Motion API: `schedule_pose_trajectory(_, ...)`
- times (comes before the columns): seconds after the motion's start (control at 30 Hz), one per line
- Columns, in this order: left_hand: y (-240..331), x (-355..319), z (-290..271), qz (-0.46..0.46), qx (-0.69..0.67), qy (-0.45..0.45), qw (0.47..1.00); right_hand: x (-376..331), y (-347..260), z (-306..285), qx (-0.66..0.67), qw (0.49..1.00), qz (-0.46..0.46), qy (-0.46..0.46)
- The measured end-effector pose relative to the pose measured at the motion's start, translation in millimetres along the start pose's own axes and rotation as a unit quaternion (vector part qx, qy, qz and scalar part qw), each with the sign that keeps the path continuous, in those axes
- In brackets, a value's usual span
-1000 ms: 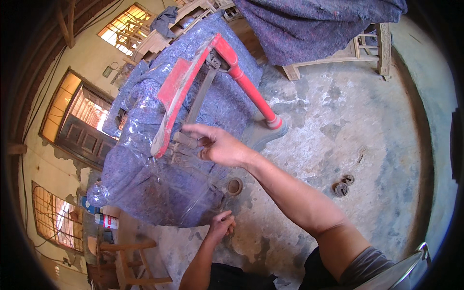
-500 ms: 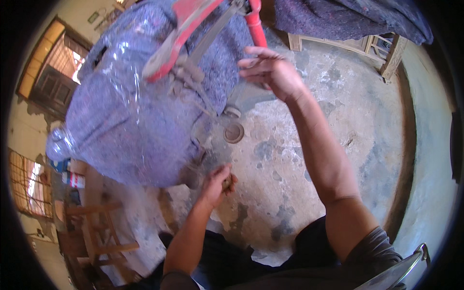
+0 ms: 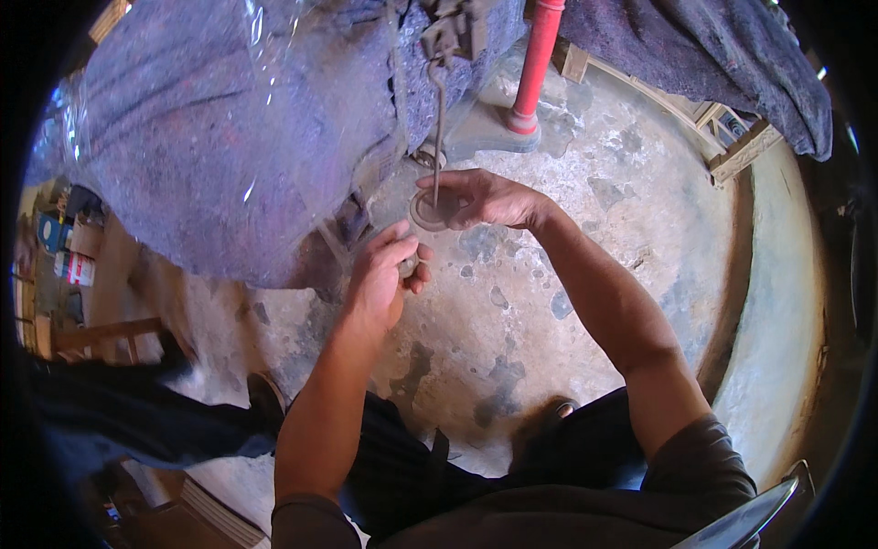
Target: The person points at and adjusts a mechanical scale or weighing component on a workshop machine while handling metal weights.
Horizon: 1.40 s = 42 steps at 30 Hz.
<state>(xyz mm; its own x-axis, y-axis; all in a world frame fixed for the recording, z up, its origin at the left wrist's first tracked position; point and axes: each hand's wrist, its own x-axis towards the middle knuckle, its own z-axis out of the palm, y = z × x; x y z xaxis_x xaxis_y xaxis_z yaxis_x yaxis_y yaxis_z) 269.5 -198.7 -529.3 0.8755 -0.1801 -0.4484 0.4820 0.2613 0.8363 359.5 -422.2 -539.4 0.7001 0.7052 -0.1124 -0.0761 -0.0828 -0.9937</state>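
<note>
In my left hand point(image 3: 373, 270) is a small rounded greyish object point(image 3: 409, 265), held between curled fingers and thumb; its kind is not clear. My right hand point(image 3: 489, 201) reaches in from the right, thumb and fingers apart. It is beside the lower end of a thin metal rod point(image 3: 440, 110), which hangs from a dark metal mechanism point(image 3: 448, 37). Beyond the fingers shows a round, rimmed disc point(image 3: 426, 216), partly covered by that hand. Whether the right fingers touch the rod or the disc, I cannot tell.
A red metal column point(image 3: 538, 69) stands on a grey base point(image 3: 494, 131). Purple-grey felt cloth point(image 3: 210, 137), partly under clear plastic, fills the left. More cloth drapes a wooden frame point(image 3: 745, 151) at far right. Another person's dark-clothed leg point(image 3: 165, 421) is at lower left.
My right hand has come down and left from the red column to the rod's lower end. My left hand has moved up slightly, still holding the small object. The view has shifted.
</note>
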Motion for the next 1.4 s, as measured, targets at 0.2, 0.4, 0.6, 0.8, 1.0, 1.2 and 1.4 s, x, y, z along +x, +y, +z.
schedule_pose_trajectory(0.2, -1.7, 3.3, -21.2, 0.024, -0.078, -0.035, 0.996, 3.3, -4.1, 4.0, -0.014, 1.000, 0.000, 0.005)
schedule_pose_trajectory(0.4, 6.4, -5.4, -10.1, 0.121, -0.118, -0.100, 0.981, 2.1, -20.5, 2.9, -0.111, 0.994, 0.015, -0.001)
schedule_pose_trajectory(0.6, 3.9, -7.2, -1.1, 0.154, -0.123, -0.146, 0.970, -0.1, -18.6, -2.3, -0.131, 0.991, 0.014, 0.007)
schedule_pose_trajectory(0.8, 9.9, -10.3, 11.5, 0.149, -0.113, -0.185, 0.965, -9.1, -11.5, -14.4, -0.145, 0.988, -0.023, 0.044)
schedule_pose_trajectory(1.0, 9.9, -5.2, 17.4, 0.134, -0.108, -0.198, 0.965, -26.1, -31.2, -14.3, -0.181, 0.968, -0.068, 0.163)
schedule_pose_trajectory(1.2, 4.7, -0.1, 21.5, 0.114, -0.138, -0.192, 0.965, -45.7, -5.2, 13.3, -0.247, 0.870, -0.188, 0.384)
schedule_pose_trajectory(1.4, -1.2, 1.0, 27.7, 0.090, -0.140, -0.250, 0.954, -53.9, -12.7, 63.0, -0.269, 0.908, -0.217, 0.237)
